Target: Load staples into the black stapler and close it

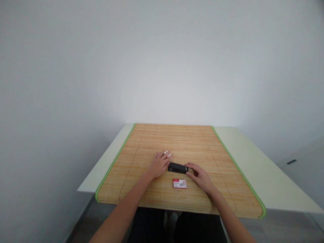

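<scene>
A black stapler (178,167) lies on the bamboo mat, roughly level between my hands. My right hand (201,177) has its thumb and fingers around the stapler's right end. To the left, my left hand (159,165) rests low over the mat with fingers stretched out, its thumb near the stapler's left end. White and red bits of a small object (168,155) show between and beyond the left fingers; most of it is hidden, so its kind cannot be made out. Nearer to me lies a small red and white staple box (179,183), flat and untouched.
The bamboo mat (174,138) with green edging covers the middle of a white table (235,145) and hangs over the front edge. A plain pale wall (172,67) stands right behind the table. My legs (152,226) are under the front edge.
</scene>
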Tool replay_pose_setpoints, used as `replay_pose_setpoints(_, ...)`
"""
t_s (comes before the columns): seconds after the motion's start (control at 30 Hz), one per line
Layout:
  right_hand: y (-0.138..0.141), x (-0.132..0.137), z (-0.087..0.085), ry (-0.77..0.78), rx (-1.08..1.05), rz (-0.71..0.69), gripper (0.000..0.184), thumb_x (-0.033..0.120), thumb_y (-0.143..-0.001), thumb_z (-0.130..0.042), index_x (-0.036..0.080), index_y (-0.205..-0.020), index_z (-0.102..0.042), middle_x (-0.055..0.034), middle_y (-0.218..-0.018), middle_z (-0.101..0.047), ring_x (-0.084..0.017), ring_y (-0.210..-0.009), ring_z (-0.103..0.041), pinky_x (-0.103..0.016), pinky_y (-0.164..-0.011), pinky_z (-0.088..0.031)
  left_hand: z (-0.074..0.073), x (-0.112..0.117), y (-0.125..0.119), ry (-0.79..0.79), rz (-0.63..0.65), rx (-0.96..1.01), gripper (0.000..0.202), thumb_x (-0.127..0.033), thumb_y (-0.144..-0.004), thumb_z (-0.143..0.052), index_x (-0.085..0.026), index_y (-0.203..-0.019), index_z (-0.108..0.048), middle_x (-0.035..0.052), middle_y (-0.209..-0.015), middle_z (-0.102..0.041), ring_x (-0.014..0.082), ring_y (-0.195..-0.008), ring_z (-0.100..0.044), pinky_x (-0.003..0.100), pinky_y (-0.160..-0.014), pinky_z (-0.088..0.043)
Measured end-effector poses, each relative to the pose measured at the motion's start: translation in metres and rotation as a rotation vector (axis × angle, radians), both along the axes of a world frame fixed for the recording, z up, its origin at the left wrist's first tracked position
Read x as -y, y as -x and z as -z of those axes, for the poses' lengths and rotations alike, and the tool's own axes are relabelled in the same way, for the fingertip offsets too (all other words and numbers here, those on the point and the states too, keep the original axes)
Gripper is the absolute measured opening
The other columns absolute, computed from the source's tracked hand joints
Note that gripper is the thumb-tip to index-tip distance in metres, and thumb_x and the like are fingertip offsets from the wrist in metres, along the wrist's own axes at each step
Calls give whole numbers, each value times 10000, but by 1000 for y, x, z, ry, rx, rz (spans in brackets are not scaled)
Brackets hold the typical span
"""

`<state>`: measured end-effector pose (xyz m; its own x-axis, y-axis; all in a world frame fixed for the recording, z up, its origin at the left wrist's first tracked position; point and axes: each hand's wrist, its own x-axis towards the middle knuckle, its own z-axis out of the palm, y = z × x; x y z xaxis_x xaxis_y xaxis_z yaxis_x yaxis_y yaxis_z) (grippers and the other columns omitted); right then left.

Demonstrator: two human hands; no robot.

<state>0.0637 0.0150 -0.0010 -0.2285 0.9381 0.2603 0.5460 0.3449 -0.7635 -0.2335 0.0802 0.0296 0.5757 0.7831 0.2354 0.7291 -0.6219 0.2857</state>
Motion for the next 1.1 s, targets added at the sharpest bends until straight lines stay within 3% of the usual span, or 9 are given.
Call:
replay_pose_setpoints(0.13,0,1,0,15,9,7,368,445,-939,-625,324,-1282,-680,-55,-1347,-667,-287,-1354,-537,-533,-1193,-378,7,-5,10,-19,-124,52,422,-354,-1057,-393,-333,-1456,-526,20,-1618,-405,240,-1473,-336,485,-1229,-231)
replay_pose_setpoints(0.3,-1,2,-1,12,0,-1,367,450,-944,-616,332,-1286,-677,-49,-1363,-658,-282,-1363,-533,-523,-1202,-372,17,-15,50,-56,-405,95,435,-356,-1072,-314,-319,-1438,-546,42,-1583,-448,267,-1414,-404,485,-1200,-261)
replay_pose_setpoints(0.4,0,2,-1,8,-6,-5,362,450,-946,-616,332,-1282,-677,-47,-1360,-659,-277,-1361,-534,-519,-1198,-377,21,-14,71,-90,-511,109,452,-357,-1076,-277,-306,-1432,-551,58,-1562,-473,284,-1393,-423,509,-1188,-268)
replay_pose_setpoints(0.6,1,0,0,20,-18,8,344,454,-921,-648,319,-1234,-698,-56,-1324,-676,-289,-1353,-537,-528,-1193,-375,22,-7,79,-107,-545,104,453,-371,-1073,-270,-309,-1411,-565,50,-1549,-491,295,-1393,-425,515,-1185,-277)
replay_pose_setpoints(0.83,12,3,-12,-15,-32,-4,256,397,-874,-705,280,-1101,-704,-76,-1214,-695,-300,-1277,-569,-521,-1134,-411,26,-10,85,-101,-556,137,447,-365,-1068,-278,-290,-1397,-571,64,-1564,-472,281,-1417,-399,519,-1198,-264)
replay_pose_setpoints(1.0,39,-2,-18,-13,8,35,269,342,-817,-752,243,-1056,-675,-61,-1052,-685,-271,-1007,-630,-431,-913,-508,21,-9,89,-73,-572,155,471,-345,-1063,-284,-293,-1481,-497,72,-1587,-452,301,-1476,-346,603,-1221,-188)
replay_pose_setpoints(1.1,63,-7,-21,61,30,-21,489,333,-789,-788,243,-1243,-629,-14,-888,-662,-225,-805,-620,-362,-758,-504,12,-3,91,-86,-622,219,493,-309,-1059,-282,-282,-1526,-439,77,-1590,-449,299,-1499,-332,634,-1233,-145)
